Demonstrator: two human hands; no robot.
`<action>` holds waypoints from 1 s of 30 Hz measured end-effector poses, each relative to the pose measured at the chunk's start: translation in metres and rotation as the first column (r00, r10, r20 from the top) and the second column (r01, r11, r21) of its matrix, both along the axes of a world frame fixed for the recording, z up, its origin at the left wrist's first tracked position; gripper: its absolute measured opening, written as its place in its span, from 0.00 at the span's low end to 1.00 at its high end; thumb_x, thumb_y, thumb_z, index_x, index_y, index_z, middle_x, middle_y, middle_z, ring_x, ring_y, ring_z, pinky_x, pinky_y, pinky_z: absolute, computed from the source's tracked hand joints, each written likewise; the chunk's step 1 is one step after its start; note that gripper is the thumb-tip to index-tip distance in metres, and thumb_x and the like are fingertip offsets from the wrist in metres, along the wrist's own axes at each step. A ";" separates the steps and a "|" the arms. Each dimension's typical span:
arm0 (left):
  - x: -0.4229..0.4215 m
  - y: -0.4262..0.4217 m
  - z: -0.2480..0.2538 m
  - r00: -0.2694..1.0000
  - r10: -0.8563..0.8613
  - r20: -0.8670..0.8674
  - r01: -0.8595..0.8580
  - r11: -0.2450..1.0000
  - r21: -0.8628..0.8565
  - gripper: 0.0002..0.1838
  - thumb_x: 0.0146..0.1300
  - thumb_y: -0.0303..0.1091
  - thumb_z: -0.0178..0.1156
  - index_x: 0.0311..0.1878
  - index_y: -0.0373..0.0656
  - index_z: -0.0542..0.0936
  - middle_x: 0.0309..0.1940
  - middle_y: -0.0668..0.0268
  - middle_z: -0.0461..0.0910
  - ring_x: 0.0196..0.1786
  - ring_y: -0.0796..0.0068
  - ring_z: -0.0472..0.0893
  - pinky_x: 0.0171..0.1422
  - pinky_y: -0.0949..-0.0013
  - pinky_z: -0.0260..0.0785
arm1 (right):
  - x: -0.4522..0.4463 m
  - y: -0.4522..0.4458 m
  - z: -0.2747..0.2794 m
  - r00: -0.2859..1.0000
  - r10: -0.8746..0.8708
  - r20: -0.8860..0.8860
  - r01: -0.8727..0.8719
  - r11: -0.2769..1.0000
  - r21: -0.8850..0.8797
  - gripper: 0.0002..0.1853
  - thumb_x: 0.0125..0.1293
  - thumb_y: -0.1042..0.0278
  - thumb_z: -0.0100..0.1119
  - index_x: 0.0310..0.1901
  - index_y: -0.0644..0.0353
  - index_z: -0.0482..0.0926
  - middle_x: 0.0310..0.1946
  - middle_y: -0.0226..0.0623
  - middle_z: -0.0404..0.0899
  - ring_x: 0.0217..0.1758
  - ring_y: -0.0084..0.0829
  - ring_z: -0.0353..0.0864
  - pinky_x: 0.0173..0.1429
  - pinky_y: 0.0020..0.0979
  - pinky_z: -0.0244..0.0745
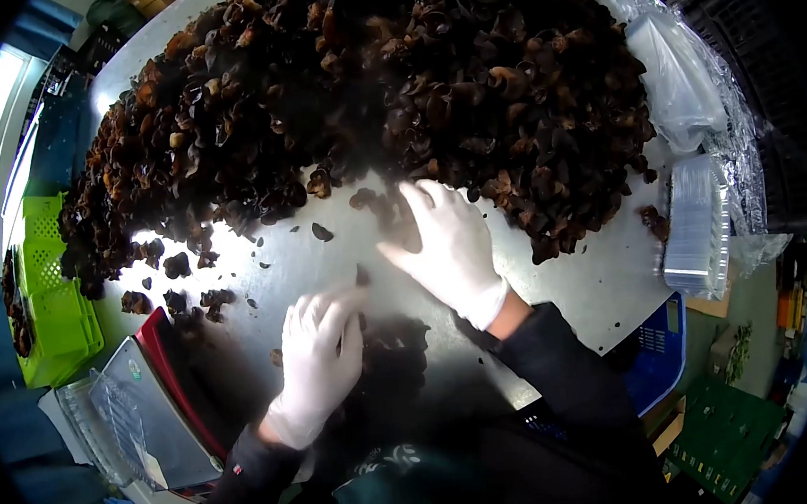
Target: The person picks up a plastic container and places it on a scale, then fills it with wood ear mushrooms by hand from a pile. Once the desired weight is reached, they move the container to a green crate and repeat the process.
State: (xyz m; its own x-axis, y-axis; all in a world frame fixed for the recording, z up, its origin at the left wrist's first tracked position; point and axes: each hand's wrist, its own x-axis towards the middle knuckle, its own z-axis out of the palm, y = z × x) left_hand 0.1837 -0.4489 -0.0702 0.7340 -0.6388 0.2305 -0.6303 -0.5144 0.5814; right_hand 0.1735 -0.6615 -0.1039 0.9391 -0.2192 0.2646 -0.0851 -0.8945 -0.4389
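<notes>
A large heap of dark brown wood ear mushrooms spreads over the far side of a shiny metal table. My right hand, in a white glove, reaches to the heap's near edge with thumb and fingers apart. Just beyond its fingertips lies a blurred brown mushroom piece. Closer to my body, my left hand, also gloved in white, has its fingers curled in and slightly blurred. What those fingers hold, if anything, is hidden. Between the hands and my body sits a dark, blurred patch.
Loose mushroom pieces lie left of centre. Bright green crates, a red-edged tray and clear plastic lids stand at left. Stacked clear containers and plastic wrap line the right edge. A blue crate sits lower right.
</notes>
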 end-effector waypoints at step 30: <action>0.039 -0.034 -0.025 0.995 0.045 -0.086 -0.043 0.999 0.022 0.15 0.57 0.24 0.63 0.48 0.42 0.79 0.47 0.57 0.77 0.51 0.51 0.77 0.55 0.55 0.72 | -0.066 0.005 0.044 0.847 0.515 -0.130 -0.330 0.703 0.630 0.14 0.64 0.69 0.67 0.51 0.59 0.83 0.47 0.38 0.83 0.45 0.34 0.86 0.50 0.32 0.84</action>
State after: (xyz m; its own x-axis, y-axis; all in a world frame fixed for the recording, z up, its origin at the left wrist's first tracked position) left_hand 0.2230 -0.4830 -0.0949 0.7781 -0.6092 0.1528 -0.5549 -0.5528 0.6217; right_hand 0.1073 -0.6566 -0.0596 0.9782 0.1995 -0.0579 0.0405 -0.4566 -0.8888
